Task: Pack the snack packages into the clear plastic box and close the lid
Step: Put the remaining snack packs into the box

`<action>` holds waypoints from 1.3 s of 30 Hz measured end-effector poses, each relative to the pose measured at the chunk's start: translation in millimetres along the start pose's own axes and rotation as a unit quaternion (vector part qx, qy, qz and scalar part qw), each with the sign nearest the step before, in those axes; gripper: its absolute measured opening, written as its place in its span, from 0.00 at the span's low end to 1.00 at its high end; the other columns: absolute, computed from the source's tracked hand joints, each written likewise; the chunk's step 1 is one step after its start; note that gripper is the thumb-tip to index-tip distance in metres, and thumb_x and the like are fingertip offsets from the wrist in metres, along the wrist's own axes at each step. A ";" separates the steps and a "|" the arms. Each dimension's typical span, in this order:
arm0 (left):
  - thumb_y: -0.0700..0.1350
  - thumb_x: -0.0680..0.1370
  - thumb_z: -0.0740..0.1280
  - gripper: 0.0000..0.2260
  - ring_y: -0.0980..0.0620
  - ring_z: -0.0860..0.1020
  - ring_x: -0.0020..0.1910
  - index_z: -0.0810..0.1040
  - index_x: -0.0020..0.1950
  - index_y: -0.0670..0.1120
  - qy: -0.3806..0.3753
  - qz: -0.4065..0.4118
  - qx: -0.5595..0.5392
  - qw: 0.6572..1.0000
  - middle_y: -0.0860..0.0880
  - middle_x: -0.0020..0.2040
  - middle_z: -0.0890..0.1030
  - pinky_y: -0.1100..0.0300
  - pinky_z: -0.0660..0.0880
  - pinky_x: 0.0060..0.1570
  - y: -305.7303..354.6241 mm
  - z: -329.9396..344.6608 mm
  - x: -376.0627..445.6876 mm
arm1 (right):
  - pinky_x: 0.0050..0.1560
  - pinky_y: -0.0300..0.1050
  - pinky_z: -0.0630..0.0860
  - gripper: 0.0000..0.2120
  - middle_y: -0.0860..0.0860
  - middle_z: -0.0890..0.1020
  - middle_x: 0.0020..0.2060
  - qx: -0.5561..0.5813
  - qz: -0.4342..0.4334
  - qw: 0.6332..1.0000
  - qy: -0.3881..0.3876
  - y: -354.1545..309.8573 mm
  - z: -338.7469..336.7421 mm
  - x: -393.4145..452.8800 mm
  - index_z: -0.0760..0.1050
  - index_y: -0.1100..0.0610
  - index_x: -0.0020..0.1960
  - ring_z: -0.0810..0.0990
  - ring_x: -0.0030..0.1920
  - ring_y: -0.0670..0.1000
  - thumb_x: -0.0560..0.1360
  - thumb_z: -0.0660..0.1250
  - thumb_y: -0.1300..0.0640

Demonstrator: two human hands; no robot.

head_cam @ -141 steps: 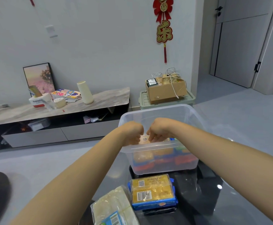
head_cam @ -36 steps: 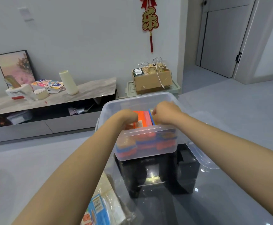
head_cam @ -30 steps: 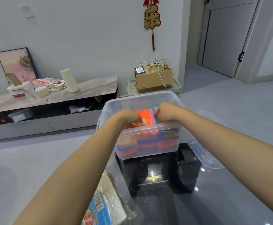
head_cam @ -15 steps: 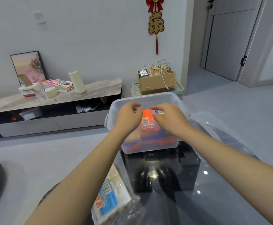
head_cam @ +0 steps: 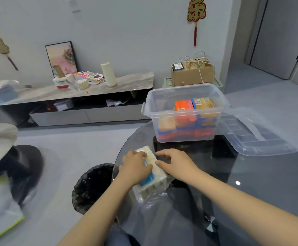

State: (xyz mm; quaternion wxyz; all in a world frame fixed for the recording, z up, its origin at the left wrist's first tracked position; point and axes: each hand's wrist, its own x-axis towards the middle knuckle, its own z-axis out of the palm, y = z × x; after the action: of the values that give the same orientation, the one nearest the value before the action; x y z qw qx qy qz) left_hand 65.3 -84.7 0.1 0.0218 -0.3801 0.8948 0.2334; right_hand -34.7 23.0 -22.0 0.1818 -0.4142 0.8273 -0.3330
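Under the left hand (head_cam: 135, 168), palm flat and fingers curled over its top: a pale snack package (head_cam: 151, 176) in loose clear wrap, near the table (head_cam: 251, 192) edge. Just right of it, right hand (head_cam: 177, 165), fingers spread and touching the package's side, nothing gripped yet. Both hands out of the clear box (head_cam: 185, 112) moments after tucking packages inside, now down on the next one. Beyond the hands, box about half full, room left on top. Lid (head_cam: 256, 135) off, lying right of the box. Bin (head_cam: 93, 187) below the left hand, past the rim. Open glass between hands and box.
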 end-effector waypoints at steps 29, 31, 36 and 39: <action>0.45 0.71 0.71 0.29 0.59 0.75 0.43 0.67 0.71 0.53 0.108 0.101 -0.329 0.933 0.55 0.58 0.71 0.74 0.71 0.27 59.7 -57.0 -12.0 | 0.52 0.41 0.80 0.17 0.45 0.85 0.54 0.409 0.033 0.909 0.077 -23.0 -69.2 -19.7 0.78 0.47 0.62 0.84 0.52 0.46 0.74 0.67 0.56; 0.45 0.71 0.72 0.29 0.56 0.77 0.47 0.68 0.70 0.53 0.112 0.113 -0.360 0.919 0.53 0.62 0.73 0.73 0.73 0.32 71.1 -65.6 1.1 | 0.50 0.44 0.79 0.17 0.45 0.84 0.53 0.431 0.036 0.898 0.075 -28.6 -84.9 -9.3 0.78 0.45 0.61 0.83 0.52 0.47 0.75 0.66 0.57; 0.46 0.70 0.73 0.28 0.60 0.78 0.45 0.69 0.69 0.51 0.086 0.141 -0.440 0.883 0.49 0.64 0.76 0.77 0.71 0.27 94.2 -78.0 40.8 | 0.58 0.46 0.75 0.21 0.47 0.81 0.60 0.401 0.026 0.911 0.096 -35.0 -123.0 20.3 0.74 0.47 0.66 0.80 0.58 0.48 0.73 0.68 0.56; 0.47 0.72 0.72 0.27 0.58 0.79 0.48 0.69 0.70 0.50 0.060 0.148 -0.490 0.857 0.47 0.64 0.76 0.74 0.74 0.33 105.6 -82.3 68.3 | 0.61 0.46 0.74 0.22 0.47 0.80 0.60 0.391 0.024 0.907 0.151 -39.2 -137.8 45.9 0.74 0.50 0.66 0.79 0.59 0.47 0.72 0.69 0.57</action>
State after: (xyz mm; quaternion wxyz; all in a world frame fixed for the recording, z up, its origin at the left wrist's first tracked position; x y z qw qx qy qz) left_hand -44.7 -102.6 101.0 -0.2554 -0.2182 0.7103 0.6186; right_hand -119.1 24.1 102.5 0.2096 -0.2346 0.6577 -0.6844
